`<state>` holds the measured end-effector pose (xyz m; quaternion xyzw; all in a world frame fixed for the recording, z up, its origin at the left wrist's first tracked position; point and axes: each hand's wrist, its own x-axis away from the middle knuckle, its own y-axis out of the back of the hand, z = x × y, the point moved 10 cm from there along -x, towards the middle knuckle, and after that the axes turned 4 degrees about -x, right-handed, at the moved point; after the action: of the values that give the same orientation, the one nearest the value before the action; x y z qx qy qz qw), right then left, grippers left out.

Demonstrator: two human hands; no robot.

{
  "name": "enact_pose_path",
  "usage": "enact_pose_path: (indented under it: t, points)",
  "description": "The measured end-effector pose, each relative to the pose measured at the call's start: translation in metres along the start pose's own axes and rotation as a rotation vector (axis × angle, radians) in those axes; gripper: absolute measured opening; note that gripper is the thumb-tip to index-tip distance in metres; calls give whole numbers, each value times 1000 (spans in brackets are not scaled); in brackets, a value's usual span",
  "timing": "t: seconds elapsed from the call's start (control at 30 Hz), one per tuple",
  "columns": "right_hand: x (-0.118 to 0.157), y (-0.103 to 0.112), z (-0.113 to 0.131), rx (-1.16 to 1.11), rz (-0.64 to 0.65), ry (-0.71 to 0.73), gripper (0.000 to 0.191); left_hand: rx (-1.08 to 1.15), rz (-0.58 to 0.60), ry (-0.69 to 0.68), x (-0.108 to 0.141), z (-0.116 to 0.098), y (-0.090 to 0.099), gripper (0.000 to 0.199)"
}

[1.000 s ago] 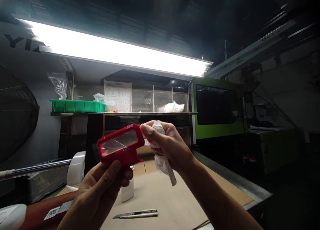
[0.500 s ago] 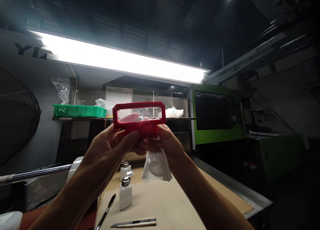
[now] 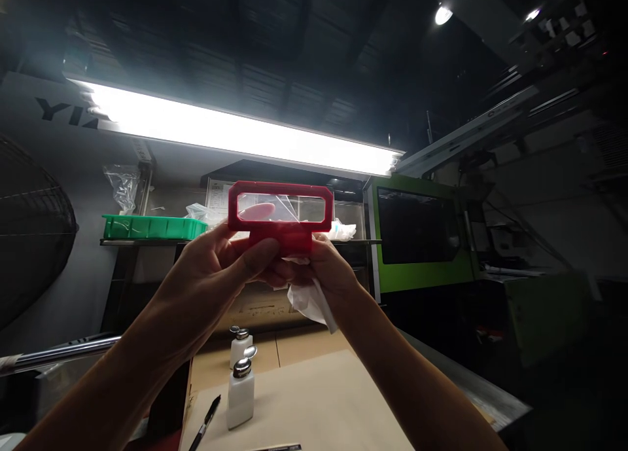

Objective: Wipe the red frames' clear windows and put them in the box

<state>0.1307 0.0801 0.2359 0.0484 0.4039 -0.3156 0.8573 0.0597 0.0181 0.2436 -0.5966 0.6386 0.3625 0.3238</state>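
Note:
Both hands hold up a red plastic frame (image 3: pixel 280 237) with a clear window, in front of the shelf and below the lamp. My left hand (image 3: pixel 216 268) grips its lower left part, thumb on the near face, and a finger shows through the window. My right hand (image 3: pixel 328 268) closes on the lower right edge. A crumpled white cloth or tissue (image 3: pixel 311 302) hangs from under the right hand. Below, on the bench, stand two white bottles with metal caps, the nearer bottle (image 3: pixel 240 398) and the farther bottle (image 3: pixel 239 349). A dark pen (image 3: pixel 206 421) lies beside them.
A bright tube lamp (image 3: pixel 235 130) spans above the shelf. On the shelf sit a green tray (image 3: pixel 154 227) and plastic bags (image 3: pixel 343 230). A fan (image 3: pixel 34 228) stands at left, a green machine (image 3: pixel 417 277) at right. Brown board (image 3: pixel 314 385) covers the bench.
The red frame and both hands have risen slightly in view. The white cloth hangs differently, swung to the right. The view has tilted up, so the knife on the bench is mostly out of sight.

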Motion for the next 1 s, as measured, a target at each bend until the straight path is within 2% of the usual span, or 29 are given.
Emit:
enact_pose_path:
  t: [0.43,0.63,1.0]
  points:
    - [-4,-6,-1,-9,60,43,32,13,58,-4,1,1,1,26]
    - [-4,1,-1,42,-34,8,28,0,62,-27,-2,3,2,28]
    - [-7,7,-8,135,-45,-23,30,52,76,3,0,7,-1,29]
